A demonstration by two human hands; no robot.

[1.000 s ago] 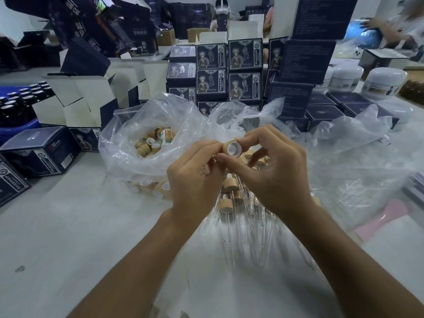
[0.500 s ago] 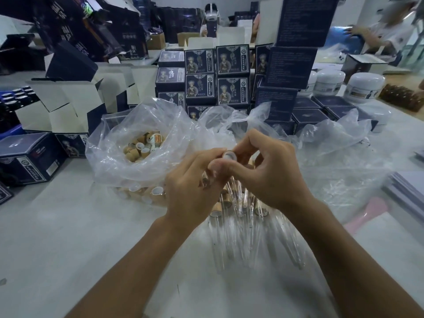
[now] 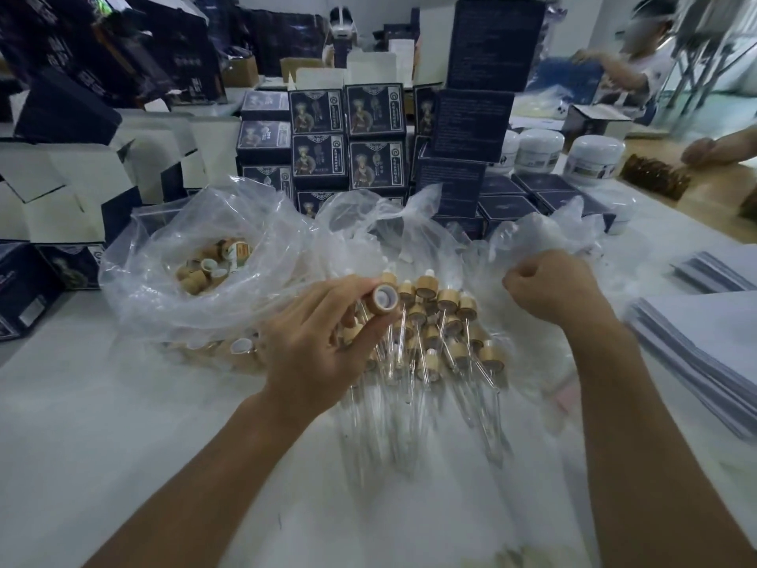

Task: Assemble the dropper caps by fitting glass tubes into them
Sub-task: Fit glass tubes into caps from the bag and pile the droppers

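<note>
Hands parted | left hand [image 3: 315, 350] pinches cap [image 3: 384, 299] | right hand [image 3: 549, 289] fisted

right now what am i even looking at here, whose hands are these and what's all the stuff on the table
There is no machine: a person wears a camera on the head, looking down at their own two hands. The left hand pinches a small round bamboo dropper cap. The right hand is curled above the crinkled clear plastic sheet; whether it holds anything is hidden. Between them lies a pile of finished caps with clear glass tubes. A clear plastic bag of loose bamboo caps sits left, on the white table.
</note>
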